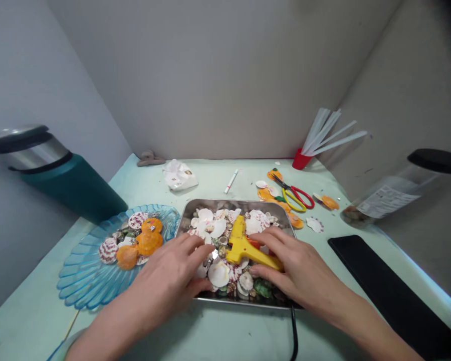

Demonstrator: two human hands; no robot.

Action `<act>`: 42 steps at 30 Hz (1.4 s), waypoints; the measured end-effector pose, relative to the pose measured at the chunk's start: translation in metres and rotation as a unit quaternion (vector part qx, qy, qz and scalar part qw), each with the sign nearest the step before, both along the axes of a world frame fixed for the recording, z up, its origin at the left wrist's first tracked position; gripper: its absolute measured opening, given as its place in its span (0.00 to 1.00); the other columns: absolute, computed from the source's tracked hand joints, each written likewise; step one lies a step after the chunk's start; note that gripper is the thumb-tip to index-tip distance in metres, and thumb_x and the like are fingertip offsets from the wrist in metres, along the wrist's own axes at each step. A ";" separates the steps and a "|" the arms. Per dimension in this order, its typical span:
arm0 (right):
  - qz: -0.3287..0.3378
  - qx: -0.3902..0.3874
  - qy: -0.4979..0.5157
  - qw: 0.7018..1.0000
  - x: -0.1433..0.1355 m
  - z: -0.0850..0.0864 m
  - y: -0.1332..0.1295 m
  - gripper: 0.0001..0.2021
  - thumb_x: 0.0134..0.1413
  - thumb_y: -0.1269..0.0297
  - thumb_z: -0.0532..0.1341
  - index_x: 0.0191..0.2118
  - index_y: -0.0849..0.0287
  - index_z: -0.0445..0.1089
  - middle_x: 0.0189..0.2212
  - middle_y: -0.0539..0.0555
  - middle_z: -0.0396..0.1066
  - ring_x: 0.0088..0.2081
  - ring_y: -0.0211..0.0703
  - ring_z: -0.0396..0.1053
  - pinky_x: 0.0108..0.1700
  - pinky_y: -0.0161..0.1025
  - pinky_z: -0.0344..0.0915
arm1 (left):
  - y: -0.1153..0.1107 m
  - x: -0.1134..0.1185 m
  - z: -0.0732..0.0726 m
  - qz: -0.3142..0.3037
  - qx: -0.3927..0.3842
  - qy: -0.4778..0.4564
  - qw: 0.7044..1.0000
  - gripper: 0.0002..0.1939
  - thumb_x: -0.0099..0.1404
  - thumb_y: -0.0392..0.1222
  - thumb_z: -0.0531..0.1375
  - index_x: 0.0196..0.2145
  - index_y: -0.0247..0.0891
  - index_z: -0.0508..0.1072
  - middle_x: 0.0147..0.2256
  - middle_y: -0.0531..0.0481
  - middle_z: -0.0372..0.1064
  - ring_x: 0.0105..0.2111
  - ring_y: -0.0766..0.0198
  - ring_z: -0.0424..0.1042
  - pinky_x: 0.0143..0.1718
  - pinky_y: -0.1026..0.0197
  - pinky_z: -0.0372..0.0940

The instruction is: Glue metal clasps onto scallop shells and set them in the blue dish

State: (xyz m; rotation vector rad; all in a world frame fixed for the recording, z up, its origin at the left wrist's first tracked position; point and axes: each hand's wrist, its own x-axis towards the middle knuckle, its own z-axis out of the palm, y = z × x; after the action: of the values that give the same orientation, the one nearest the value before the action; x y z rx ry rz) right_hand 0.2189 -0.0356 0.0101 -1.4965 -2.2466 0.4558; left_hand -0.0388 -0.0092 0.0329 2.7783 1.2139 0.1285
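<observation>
A metal tray (244, 302) sits in front of me, heaped with seashells (218, 274) of white, purple-striped and green kinds. On top of the shells lies a yellow hot glue gun (240, 245), its nozzle end toward the left. My right hand (293, 260) has its fingers and thumb around the glue gun's handle, and a black cord (293, 333) runs down from the tray's front edge. Over the tray's left side, my left hand (173, 271) reaches among the shells, thumb and fingers apart; nothing shows in its grasp.
Left stands a blue glass plate (78, 276) bearing orange and striped shells, beside a teal bottle (75, 185). Behind are a crumpled bag (179, 175), a marker (231, 181), scissors (295, 195) and a red cup (300, 160) of glue sticks. A jar (387, 200) and black slab (383, 281) are right.
</observation>
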 end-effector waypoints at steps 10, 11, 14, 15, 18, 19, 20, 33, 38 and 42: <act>-0.027 -0.044 -0.047 0.998 -0.007 -0.007 -0.003 0.23 0.52 0.64 0.65 0.54 0.58 0.64 0.45 0.60 0.73 0.46 0.57 0.71 0.46 0.53 0.67 | -0.001 0.017 0.002 0.030 -0.052 0.093 0.994 0.13 0.61 0.31 0.56 0.43 0.39 0.71 0.40 0.44 0.70 0.42 0.51 0.68 0.41 0.49 0.65; -0.028 -0.041 -0.043 0.998 -0.008 -0.007 -0.003 0.22 0.53 0.66 0.64 0.55 0.59 0.64 0.46 0.61 0.73 0.47 0.57 0.71 0.47 0.53 0.67 | -0.002 0.017 0.002 0.034 -0.049 0.098 0.993 0.14 0.61 0.30 0.55 0.43 0.40 0.71 0.40 0.44 0.70 0.41 0.51 0.68 0.41 0.49 0.65; -0.030 -0.038 -0.029 0.998 -0.009 -0.006 -0.003 0.21 0.55 0.70 0.60 0.55 0.61 0.64 0.49 0.63 0.72 0.49 0.57 0.70 0.48 0.54 0.67 | -0.004 0.015 -0.003 0.019 -0.049 0.084 0.995 0.17 0.62 0.26 0.51 0.43 0.40 0.70 0.42 0.44 0.70 0.42 0.53 0.68 0.43 0.49 0.65; -0.032 -0.039 -0.022 0.998 -0.009 -0.005 -0.004 0.20 0.55 0.71 0.59 0.55 0.62 0.64 0.49 0.63 0.72 0.49 0.57 0.70 0.48 0.53 0.67 | -0.005 0.014 -0.006 0.009 -0.052 0.069 0.996 0.17 0.62 0.25 0.50 0.44 0.39 0.70 0.43 0.43 0.69 0.43 0.54 0.67 0.45 0.50 0.64; -0.053 -0.032 0.031 0.998 -0.008 -0.001 -0.004 0.18 0.58 0.69 0.56 0.55 0.61 0.63 0.50 0.62 0.71 0.49 0.54 0.70 0.49 0.51 0.66 | -0.006 0.007 -0.016 -0.009 -0.055 0.025 0.998 0.22 0.62 0.23 0.49 0.49 0.40 0.67 0.47 0.43 0.66 0.48 0.56 0.65 0.51 0.50 0.61; -0.061 -0.026 0.060 0.996 -0.007 0.000 -0.005 0.18 0.59 0.68 0.55 0.55 0.60 0.63 0.51 0.61 0.71 0.49 0.53 0.70 0.50 0.50 0.66 | -0.006 0.005 -0.018 -0.010 -0.050 0.016 0.999 0.24 0.61 0.22 0.48 0.51 0.40 0.66 0.48 0.43 0.65 0.50 0.55 0.63 0.51 0.49 0.61; -0.071 -0.021 0.092 0.993 -0.006 0.002 -0.005 0.17 0.60 0.66 0.55 0.55 0.59 0.62 0.51 0.60 0.70 0.50 0.52 0.69 0.50 0.49 0.65 | -0.006 0.004 -0.019 -0.007 -0.046 0.010 0.999 0.26 0.61 0.22 0.48 0.52 0.41 0.65 0.49 0.42 0.64 0.51 0.54 0.62 0.52 0.49 0.61; -0.174 -0.048 0.362 0.915 -0.004 0.005 -0.004 0.22 0.50 0.60 0.63 0.53 0.52 0.63 0.46 0.54 0.71 0.42 0.48 0.72 0.36 0.37 0.70 | 0.006 -0.008 -0.001 0.056 -0.066 -0.026 0.996 0.18 0.68 0.33 0.45 0.53 0.41 0.63 0.45 0.45 0.68 0.42 0.59 0.71 0.42 0.57 0.68; -0.190 -0.043 0.377 0.906 -0.005 0.005 -0.003 0.23 0.49 0.60 0.64 0.52 0.52 0.64 0.46 0.54 0.71 0.45 0.50 0.71 0.36 0.36 0.70 | 0.008 -0.006 -0.006 0.011 -0.082 0.015 0.996 0.21 0.63 0.34 0.53 0.53 0.43 0.63 0.51 0.44 0.66 0.46 0.56 0.71 0.44 0.56 0.67; -0.186 -0.041 0.393 0.900 -0.005 0.003 -0.003 0.22 0.50 0.61 0.64 0.52 0.52 0.64 0.45 0.54 0.72 0.47 0.50 0.70 0.36 0.36 0.70 | 0.013 0.003 -0.009 0.016 -0.095 0.030 0.995 0.20 0.60 0.33 0.55 0.51 0.42 0.65 0.48 0.44 0.69 0.43 0.56 0.72 0.40 0.57 0.67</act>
State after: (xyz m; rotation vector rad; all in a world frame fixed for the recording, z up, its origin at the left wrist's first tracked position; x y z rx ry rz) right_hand 0.2139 -0.0387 0.0131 -1.3888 -1.2985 0.8513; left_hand -0.0362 0.0039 0.0242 2.6178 1.2143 -0.0665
